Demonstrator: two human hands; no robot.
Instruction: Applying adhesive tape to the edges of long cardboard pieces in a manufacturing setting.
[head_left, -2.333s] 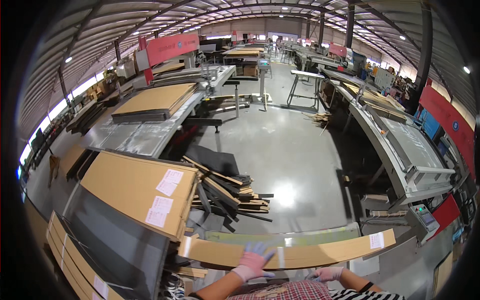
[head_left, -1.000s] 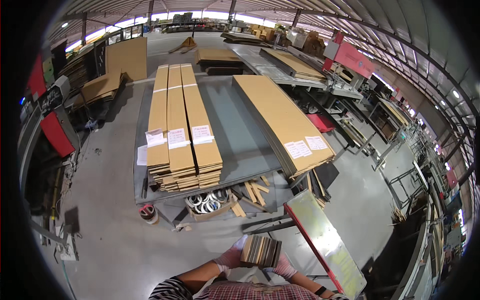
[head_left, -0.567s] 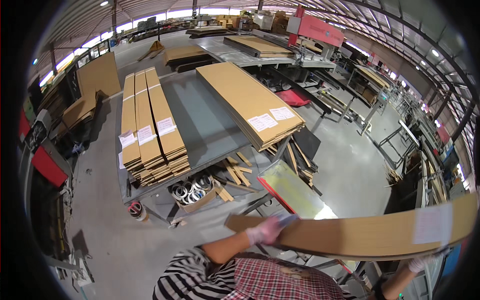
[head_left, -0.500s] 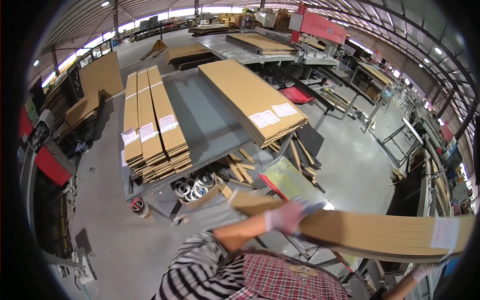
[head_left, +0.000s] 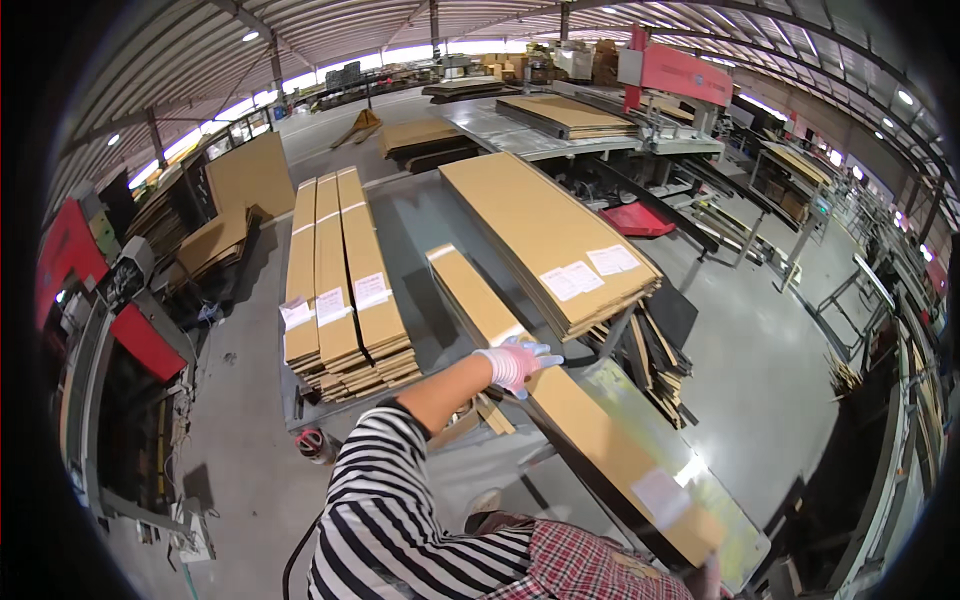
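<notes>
Head view: one fisheye picture looking down over a workshop floor, places told from the grey steel table (head_left: 420, 235).
Long carton: a narrow flat brown cardboard package (head_left: 560, 400) runs from the table's near middle out past its near edge toward the lower right, smooth and matt, with sharp straight edges.
Carton label: a pale rectangular sticker (head_left: 660, 492) sits near the carton's near end.
Left hand: the left hand (head_left: 515, 362), in a pink-white knit glove, lies on top of the carton just off the table's near edge, fingers spread flat and curled over its edge, holding it.
Right hand: only a sliver of the right hand (head_left: 708, 580) shows at the carton's near end, by the picture's lower edge; its fingers cannot be told.
Sleeve: a black-and-white striped sleeve (head_left: 390, 500) reaches toward the table from below.
Narrow stack: three rows of like cartons (head_left: 340, 285) are piled on the table's left part, each row with a white rectangular label (head_left: 330, 305) near its near end.
Wide stack: broad brown sheets (head_left: 545, 235) lie on the table's right part, with two white labels (head_left: 590, 272) near the near corner; their layered edges show.
Red sign: a red panel (head_left: 680, 72) stands beyond the table's far right.
Red machine: red housing (head_left: 140, 340) stands left of the table.
Floor: smooth grey concrete (head_left: 760, 360) lies right of the table.
</notes>
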